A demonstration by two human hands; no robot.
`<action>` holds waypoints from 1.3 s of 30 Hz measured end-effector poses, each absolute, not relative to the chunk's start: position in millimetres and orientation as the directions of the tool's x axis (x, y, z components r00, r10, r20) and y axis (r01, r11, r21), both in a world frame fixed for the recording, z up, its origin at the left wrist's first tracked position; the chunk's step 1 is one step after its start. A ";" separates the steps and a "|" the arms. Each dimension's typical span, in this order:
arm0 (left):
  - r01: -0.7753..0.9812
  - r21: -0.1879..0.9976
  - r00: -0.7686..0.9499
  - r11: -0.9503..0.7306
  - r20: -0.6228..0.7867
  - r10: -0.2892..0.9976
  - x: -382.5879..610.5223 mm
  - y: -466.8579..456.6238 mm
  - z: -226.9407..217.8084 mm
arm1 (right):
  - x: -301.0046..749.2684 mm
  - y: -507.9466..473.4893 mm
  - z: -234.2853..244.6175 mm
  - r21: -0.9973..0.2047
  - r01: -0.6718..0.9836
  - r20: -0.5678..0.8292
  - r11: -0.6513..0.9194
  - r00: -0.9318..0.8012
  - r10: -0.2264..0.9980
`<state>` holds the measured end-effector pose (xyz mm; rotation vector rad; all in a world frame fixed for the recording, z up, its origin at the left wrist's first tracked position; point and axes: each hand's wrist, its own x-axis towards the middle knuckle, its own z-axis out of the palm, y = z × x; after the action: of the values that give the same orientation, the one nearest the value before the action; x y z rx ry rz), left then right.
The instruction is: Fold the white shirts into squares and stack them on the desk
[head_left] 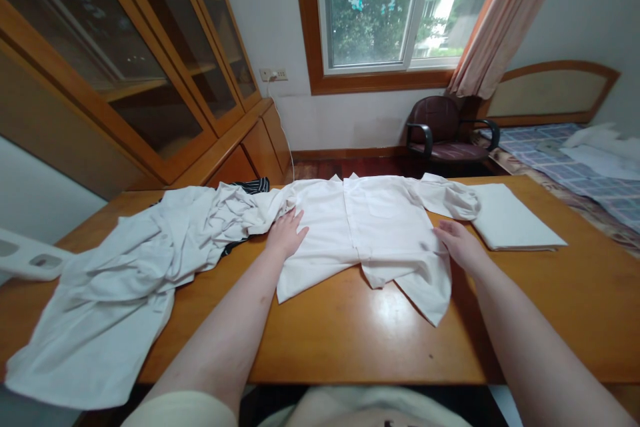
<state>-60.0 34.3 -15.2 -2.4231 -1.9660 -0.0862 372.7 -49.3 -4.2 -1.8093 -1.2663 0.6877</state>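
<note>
A white shirt (370,227) lies spread front-up on the wooden table (350,333), collar toward the window. My left hand (286,233) rests flat on the shirt's left side, fingers stretched out. My right hand (457,243) lies open at the shirt's right edge, fingers on the cloth. A sleeve (450,199) is bunched at the far right of the shirt.
A heap of crumpled white garments (135,267) covers the table's left part, with a dark striped cloth (253,185) under it. A folded white piece (513,220) lies at the right. Behind stand a dark armchair (443,133), a bed (575,160) and glass-door cabinets (150,67).
</note>
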 end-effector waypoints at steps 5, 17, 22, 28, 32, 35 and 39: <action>0.979 0.031 0.200 -0.201 0.050 0.979 -59.3 32.8 -13.2 | 340.6 -59.9 -4.7 -0.531 0.837 -0.077 -0.131 0.106 0.991; 0.979 0.062 0.192 -0.194 0.031 0.981 -59.7 43.2 -10.6 | 338.0 -50.9 -26.4 -0.110 0.992 -0.043 0.058 -0.063 0.997; 0.978 0.088 0.186 -0.189 0.033 0.982 -57.6 48.4 -9.1 | 337.3 -52.0 -26.2 -0.093 0.993 -0.007 0.074 -0.075 0.997; 0.966 0.214 0.104 -0.147 0.199 0.974 -57.1 45.4 0.7 | 336.2 -52.2 -28.4 -0.084 0.995 0.005 0.063 -0.063 0.998; 0.955 0.225 0.129 -0.196 0.280 0.951 -51.5 26.1 12.6 | 336.2 -51.2 -30.8 -0.058 0.996 0.010 0.062 -0.061 0.998; 0.946 0.254 0.154 -0.200 0.190 0.970 -36.8 -2.1 18.5 | 336.0 -51.0 -32.2 -0.049 0.997 0.015 0.059 -0.058 0.998; 0.968 0.225 0.123 -0.113 -0.031 0.992 -18.5 -40.2 11.6 | 336.6 -51.7 -31.7 -0.053 0.997 0.018 0.062 -0.061 0.998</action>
<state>-18.5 -40.2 11.6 -2.4872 -2.2064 -0.2120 336.6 -51.7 -31.7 -2.1183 -2.2526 0.0407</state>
